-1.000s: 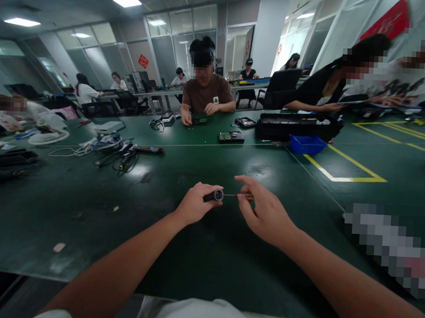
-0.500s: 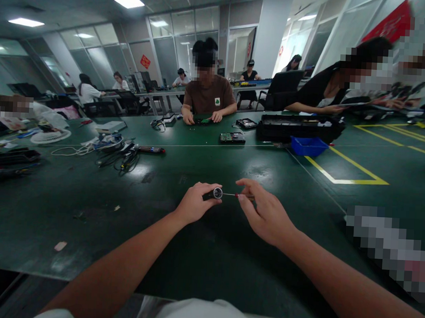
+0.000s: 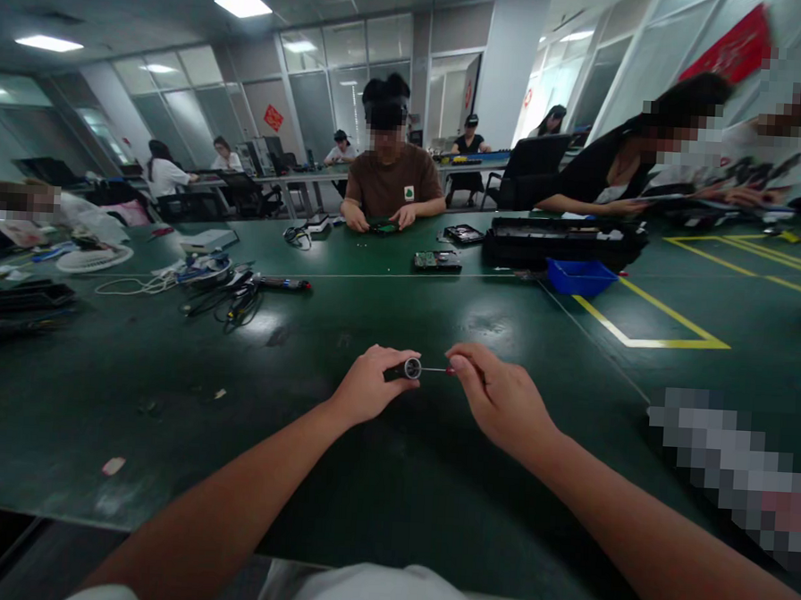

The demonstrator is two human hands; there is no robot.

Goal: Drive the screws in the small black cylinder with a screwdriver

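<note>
My left hand (image 3: 370, 383) grips a small dark cylindrical part (image 3: 412, 369) between thumb and fingers. Its round end, rimmed in silver, faces me; the rest is hidden by the hand. A screwdriver (image 3: 437, 370) lies level in my right hand (image 3: 500, 390), with the fingers closed around its handle. Its thin metal shaft points left and its tip meets the right side of the cylindrical part. A red collar shows at the fingertips. Both hands are above the green table (image 3: 336, 503).
A blue tray (image 3: 581, 279) and a long black housing (image 3: 561, 246) stand back right. A circuit-board unit (image 3: 437, 261) lies beyond my hands. Tangled cables (image 3: 239, 299) are at left, a blurred-out object (image 3: 733, 470) at right. Across the table a person (image 3: 394, 179) handles a green board.
My right fingers, looser and more spread before, have closed around the screwdriver handle. The left hand and cylindrical part have barely moved.
</note>
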